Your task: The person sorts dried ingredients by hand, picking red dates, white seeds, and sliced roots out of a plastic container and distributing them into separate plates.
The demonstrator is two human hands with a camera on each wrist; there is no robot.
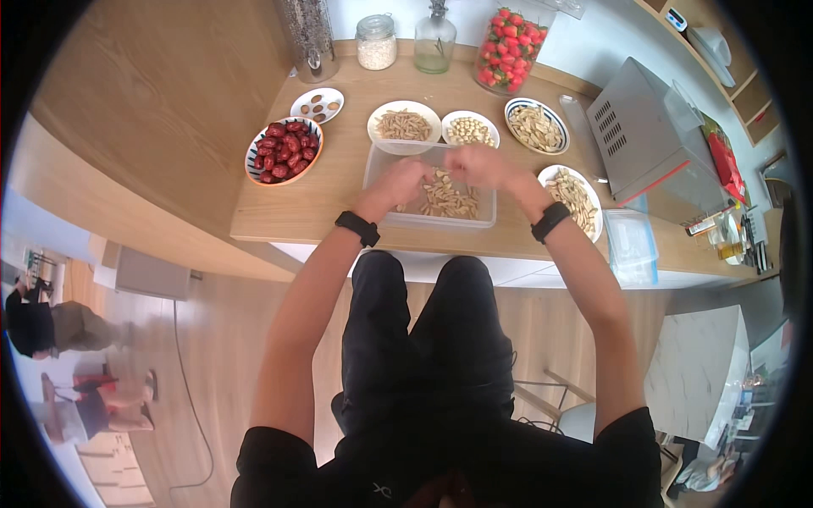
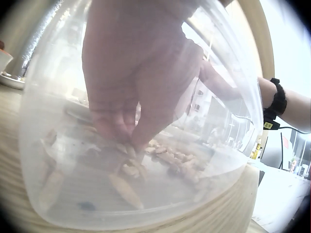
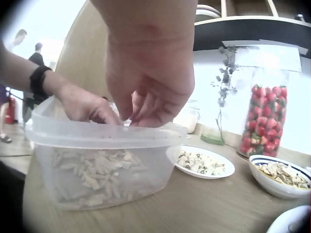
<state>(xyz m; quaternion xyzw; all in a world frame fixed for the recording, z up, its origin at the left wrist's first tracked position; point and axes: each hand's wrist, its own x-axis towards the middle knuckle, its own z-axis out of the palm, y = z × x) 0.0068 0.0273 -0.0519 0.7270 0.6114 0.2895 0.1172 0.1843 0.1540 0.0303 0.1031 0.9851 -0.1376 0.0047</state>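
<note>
A clear plastic box [image 1: 487, 222] holds a heap of pale, elongated dried slices [image 1: 449, 200]. My left hand [image 1: 405, 181] reaches down into its left side. In the left wrist view the thumb and fingertips [image 2: 127, 141] pinch a pale slice just above the loose ones, seen through the box wall. Over the far right part of the box is my right hand [image 1: 481, 166], fingers curled and thumb close to them. In the right wrist view its fingertips [image 3: 127, 121] are at rim height beside the left hand [image 3: 90, 104]; I cannot tell what they hold.
Behind the box are a plate of brown strips [image 1: 404, 125] and a dish of round white seeds [image 1: 470, 130]. Red dates fill a bowl [image 1: 284, 152] at the left. Sliced pieces lie in a bowl [image 1: 536, 127] and plate [image 1: 572, 199] at the right, near a strawberry container [image 1: 511, 51].
</note>
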